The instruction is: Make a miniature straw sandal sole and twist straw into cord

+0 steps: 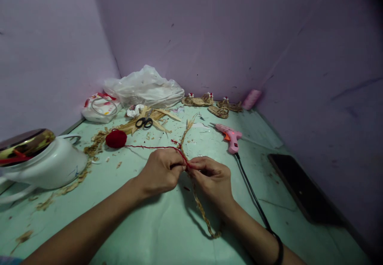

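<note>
Both my hands meet above the middle of the table, pinching at one spot on a braided straw cord. My left hand has its fingers closed on the cord where red yarn crosses it. Close beside it, my right hand is closed on the same spot, with yarn at its fingertips. From there the yarn runs left to a red yarn ball. The cord's frayed end points away from me, and its other end curls on the table below my right hand. My fingers hide the exact crossing.
Scissors lie on dry straw strips at the back left. A pink glue gun and a dark phone lie to the right. A white pot stands at left. Small woven sandals and a plastic bag line the wall.
</note>
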A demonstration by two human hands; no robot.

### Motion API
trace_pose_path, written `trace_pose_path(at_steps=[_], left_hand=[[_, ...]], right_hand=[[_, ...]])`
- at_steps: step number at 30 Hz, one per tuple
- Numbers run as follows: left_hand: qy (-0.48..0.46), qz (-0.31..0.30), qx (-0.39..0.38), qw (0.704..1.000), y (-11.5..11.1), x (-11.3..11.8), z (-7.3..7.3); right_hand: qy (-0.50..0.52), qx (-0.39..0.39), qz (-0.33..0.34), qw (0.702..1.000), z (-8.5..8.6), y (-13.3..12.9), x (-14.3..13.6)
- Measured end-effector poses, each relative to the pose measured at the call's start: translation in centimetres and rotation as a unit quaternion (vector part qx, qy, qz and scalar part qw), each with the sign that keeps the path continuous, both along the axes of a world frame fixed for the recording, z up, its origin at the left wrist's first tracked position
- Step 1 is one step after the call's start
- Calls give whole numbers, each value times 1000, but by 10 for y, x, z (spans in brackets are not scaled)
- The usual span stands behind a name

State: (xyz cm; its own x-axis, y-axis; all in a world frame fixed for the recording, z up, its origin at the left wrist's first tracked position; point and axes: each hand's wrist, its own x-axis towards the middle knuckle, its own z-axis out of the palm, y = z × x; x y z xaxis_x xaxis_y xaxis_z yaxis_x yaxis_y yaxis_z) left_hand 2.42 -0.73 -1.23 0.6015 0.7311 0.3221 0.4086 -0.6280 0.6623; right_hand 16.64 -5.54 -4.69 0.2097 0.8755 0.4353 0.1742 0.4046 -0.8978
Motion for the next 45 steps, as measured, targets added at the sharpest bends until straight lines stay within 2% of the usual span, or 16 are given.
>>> trace_pose_path(at_steps=[4,7,13,16,21,23,25,28,30,38,42,45], left_hand=[[8,0,85,996,-4,0,-5],[5,15,118,993,-8,2,-9],[16,54,59,997,-7,2,-10],[8,88,61,994,-5,2,-8],[28,98,63,993,-4,2,-6],[33,102,12,994,-2,2,-4],[18,94,-105,990,1,0,-1],[-37,60,-296,953,4,-1,3],[-45,44,-343,937,4,-1,4],[-44,100,-218,970,0,5,-6],[-37,109,-172,978,-1,8,-15],[-17,110,-155,982,-4,12,-18]], right_hand=[[8,-15,2,1000,-2,1,0],[24,-39,-2,999,-2,2,0],[96,-141,6,985,6,4,0],[128,-183,0,975,10,5,3],[219,-242,13,945,8,7,4],[266,-253,31,930,6,7,4],[297,-258,44,918,5,8,4],[310,-261,48,913,4,8,4],[311,-260,48,913,4,8,4],[283,-268,74,918,8,5,7],[242,-212,54,945,6,7,7],[252,-186,90,945,3,8,5]])
